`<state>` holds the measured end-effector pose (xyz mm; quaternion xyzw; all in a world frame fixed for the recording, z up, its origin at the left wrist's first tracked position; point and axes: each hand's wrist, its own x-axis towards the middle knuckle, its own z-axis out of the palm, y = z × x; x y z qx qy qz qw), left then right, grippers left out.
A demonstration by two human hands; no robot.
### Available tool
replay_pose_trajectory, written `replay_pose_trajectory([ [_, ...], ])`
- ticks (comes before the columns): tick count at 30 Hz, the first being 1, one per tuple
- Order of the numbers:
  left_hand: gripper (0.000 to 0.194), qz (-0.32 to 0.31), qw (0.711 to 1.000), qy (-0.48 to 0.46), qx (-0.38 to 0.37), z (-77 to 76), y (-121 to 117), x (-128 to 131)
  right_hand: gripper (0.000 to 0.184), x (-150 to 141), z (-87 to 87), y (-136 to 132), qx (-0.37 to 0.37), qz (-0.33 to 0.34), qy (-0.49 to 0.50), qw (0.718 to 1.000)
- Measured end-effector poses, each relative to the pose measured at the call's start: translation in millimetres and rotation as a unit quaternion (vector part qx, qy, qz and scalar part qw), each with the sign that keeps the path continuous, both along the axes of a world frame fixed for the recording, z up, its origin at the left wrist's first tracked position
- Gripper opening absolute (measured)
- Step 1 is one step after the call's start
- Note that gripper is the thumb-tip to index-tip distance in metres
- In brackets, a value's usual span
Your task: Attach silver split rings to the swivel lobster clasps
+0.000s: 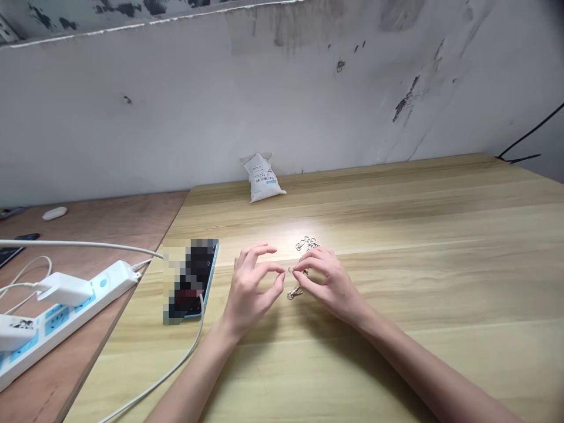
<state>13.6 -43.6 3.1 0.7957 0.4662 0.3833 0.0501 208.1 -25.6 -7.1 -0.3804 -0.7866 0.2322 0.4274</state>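
Observation:
My right hand (332, 285) is closed in a pinch on a small metal key ring (290, 269), which pokes out to the left of the thumb and index finger. Just left of it, my left hand (252, 285) also has thumb and index fingertips pressed together. Whatever they may grip is too small to make out. Beneath the right hand, a metal clasp with a ring (294, 292) lies on the wooden table (423, 247). Several more rings and clasps (307, 242) form a small heap just beyond the right fingers, which partly hide it.
A white plastic packet (264, 179) rests near the wall. Left of my hands lies a phone (194, 282), partly pixelated, with a white cable (176, 369) running toward me. A power strip (66, 320) with chargers sits on the brown board at left.

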Motion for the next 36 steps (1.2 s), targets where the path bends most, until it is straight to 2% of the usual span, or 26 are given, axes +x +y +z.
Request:
replay_pose_trajectory([
  [3, 0.011, 0.002, 0.992, 0.088, 0.088, -0.7, -1.1, 3.9, 0.009, -1.4, -1.0, -1.2, -0.002, -0.003, 0.009, 1.0],
  [7, 0.011, 0.017, 0.988, 0.105, 0.113, -0.8, -1.2, 7.5, 0.011, -2.6, -0.1, -2.7, 0.008, 0.002, 0.004, 1.0],
  [9, 0.01, 0.02, 0.991, 0.09, 0.097, -1.2, -1.3, 7.5, 0.012, -3.3, -0.6, -2.9, 0.022, -0.002, -0.01, 1.0],
  [12, 0.012, 0.016, 0.998, 0.056, 0.034, -2.4, -2.2, 6.5, 0.011, -4.0, -2.8, -2.7, 0.041, -0.009, -0.031, 0.999],
  [17, 0.012, 0.004, 0.999, 0.008, -0.04, -2.4, -1.4, 4.5, 0.01, -4.1, -6.8, -1.9, 0.043, -0.002, -0.028, 0.999],
  [28, 0.016, -0.02, 0.998, 0.04, -0.034, -0.7, -0.2, 2.9, 0.009, -3.0, -7.9, -0.5, 0.063, -0.011, -0.053, 0.997],
  [36, 0.014, -0.025, 0.998, 0.057, -0.024, -3.8, 0.5, 1.8, 0.012, -5.8, -12.8, -0.2, 0.078, 0.0, -0.033, 0.996],
])
